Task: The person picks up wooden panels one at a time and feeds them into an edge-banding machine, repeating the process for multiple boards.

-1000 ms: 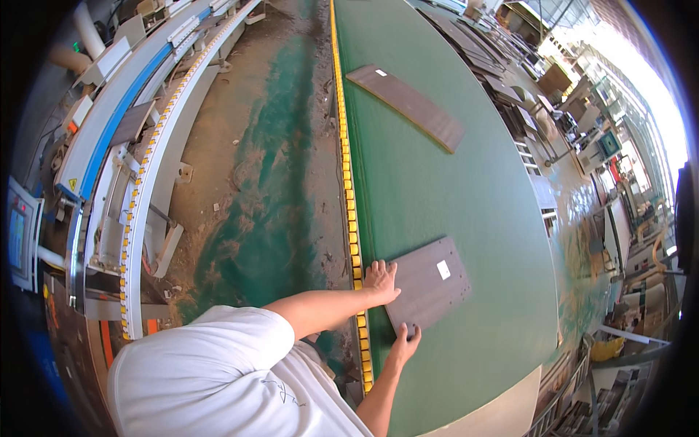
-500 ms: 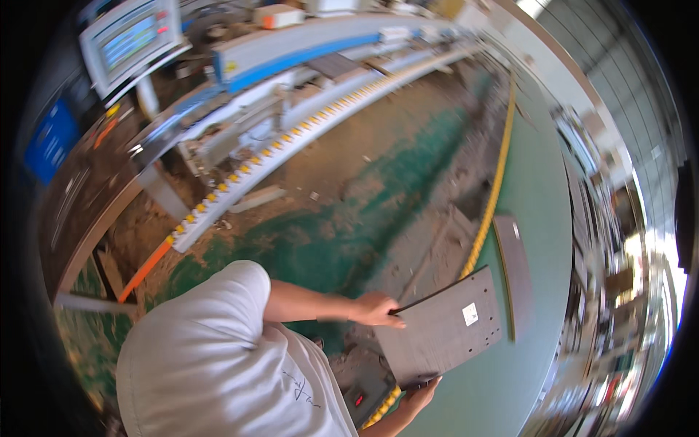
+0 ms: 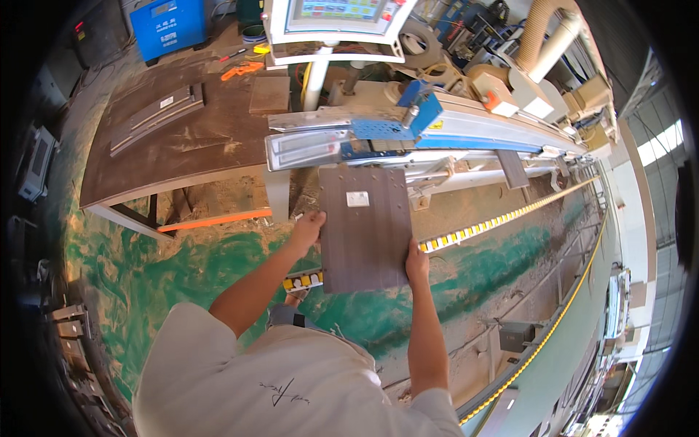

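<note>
A dark brown wood-grain panel [image 3: 366, 240] is held up in front of me between both hands. It carries a small white label and a row of small holes near its far edge. My left hand [image 3: 312, 226] grips the left edge, fingers partly behind it. On the opposite edge, lower down, my right hand [image 3: 417, 264] is closed round the board. Just beyond the panel lies the machine's feed end [image 3: 309, 146], with a metal fence and a blue bracket [image 3: 426, 116].
A brown worktable [image 3: 218, 149] at the left bears narrow strips [image 3: 160, 113] and an orange tool [image 3: 242, 70]. A control screen [image 3: 338, 18] stands above the machine. A yellow-and-white roller rail [image 3: 502, 218] runs along its front. The green conveyor [image 3: 575, 320] with yellow edging is at right.
My body has turned left, from the green conveyor to the machine. The panel came along in both hands, lifted away from the conveyor, its label end now pointing away from me.
</note>
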A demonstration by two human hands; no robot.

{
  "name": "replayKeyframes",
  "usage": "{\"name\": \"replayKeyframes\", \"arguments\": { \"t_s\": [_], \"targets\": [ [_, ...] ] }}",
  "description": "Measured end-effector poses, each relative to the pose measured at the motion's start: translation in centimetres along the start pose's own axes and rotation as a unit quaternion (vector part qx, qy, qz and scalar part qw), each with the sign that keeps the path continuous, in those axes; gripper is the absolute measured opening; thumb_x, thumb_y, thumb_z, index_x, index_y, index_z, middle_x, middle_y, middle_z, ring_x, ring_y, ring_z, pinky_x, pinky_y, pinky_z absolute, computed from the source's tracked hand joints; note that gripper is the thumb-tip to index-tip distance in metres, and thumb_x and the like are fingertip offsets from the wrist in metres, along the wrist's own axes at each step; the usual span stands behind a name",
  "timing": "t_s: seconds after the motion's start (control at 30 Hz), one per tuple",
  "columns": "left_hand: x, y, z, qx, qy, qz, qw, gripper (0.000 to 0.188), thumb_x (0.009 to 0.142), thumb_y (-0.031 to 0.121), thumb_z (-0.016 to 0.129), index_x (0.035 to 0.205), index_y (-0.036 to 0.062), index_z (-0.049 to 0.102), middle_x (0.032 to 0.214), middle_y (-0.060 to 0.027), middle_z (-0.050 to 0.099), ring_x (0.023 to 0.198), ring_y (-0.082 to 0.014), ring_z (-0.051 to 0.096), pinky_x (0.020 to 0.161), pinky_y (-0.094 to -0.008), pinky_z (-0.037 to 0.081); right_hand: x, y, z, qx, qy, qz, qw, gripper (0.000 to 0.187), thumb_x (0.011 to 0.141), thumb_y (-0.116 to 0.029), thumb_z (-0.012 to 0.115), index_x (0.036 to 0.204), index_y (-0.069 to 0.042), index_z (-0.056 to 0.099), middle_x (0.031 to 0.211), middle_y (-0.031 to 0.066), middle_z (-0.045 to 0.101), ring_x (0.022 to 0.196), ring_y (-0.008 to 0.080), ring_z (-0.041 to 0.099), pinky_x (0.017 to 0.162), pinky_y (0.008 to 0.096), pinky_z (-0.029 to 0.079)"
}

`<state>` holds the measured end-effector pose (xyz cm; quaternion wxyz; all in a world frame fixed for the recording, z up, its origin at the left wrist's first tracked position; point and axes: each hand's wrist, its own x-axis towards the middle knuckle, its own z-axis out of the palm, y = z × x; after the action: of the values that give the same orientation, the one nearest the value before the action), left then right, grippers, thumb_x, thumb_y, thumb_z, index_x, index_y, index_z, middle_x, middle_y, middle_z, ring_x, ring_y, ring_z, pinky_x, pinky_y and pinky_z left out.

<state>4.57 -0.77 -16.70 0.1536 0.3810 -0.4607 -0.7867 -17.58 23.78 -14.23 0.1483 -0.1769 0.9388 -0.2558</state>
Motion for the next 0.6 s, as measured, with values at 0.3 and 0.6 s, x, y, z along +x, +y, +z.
{"name": "replayKeyframes", "arguments": {
  "t_s": [0.3, 0.6],
  "targets": [
    [12.1, 4.5, -4.9, -0.093, 0.078, -0.017, 0.992, 0.033, 0.101, 0.031, 0.052, 0.120, 0.0051, 0.058, 0.095, -0.0044, 0.065, 0.075, -0.0184, 0.064, 0.058, -0.0368, 0.053, 16.5, -9.3, 8.5, -0.045, -0.103, -0.047, 0.993, 0.087, 0.098, -0.066, 0.024, 0.107, 0.009, 0.067, 0.107, 0.0349, 0.063, 0.111, 0.0489, 0.058, 0.096, 0.0519, 0.043],
    [17.7, 4.5, -0.1, 0.042, 0.263, -0.023, 0.964, 0.046, 0.097, 0.036, 0.060, 0.122, -0.0028, 0.061, 0.097, -0.0074, 0.067, 0.073, -0.0181, 0.064, 0.059, -0.0362, 0.053, 23.3, -8.4, 8.1, -0.030, -0.097, -0.115, 0.988, 0.080, 0.103, -0.055, 0.021, 0.090, 0.009, 0.068, 0.097, 0.0344, 0.065, 0.097, 0.0498, 0.062, 0.087, 0.0547, 0.048]
  ]
}}
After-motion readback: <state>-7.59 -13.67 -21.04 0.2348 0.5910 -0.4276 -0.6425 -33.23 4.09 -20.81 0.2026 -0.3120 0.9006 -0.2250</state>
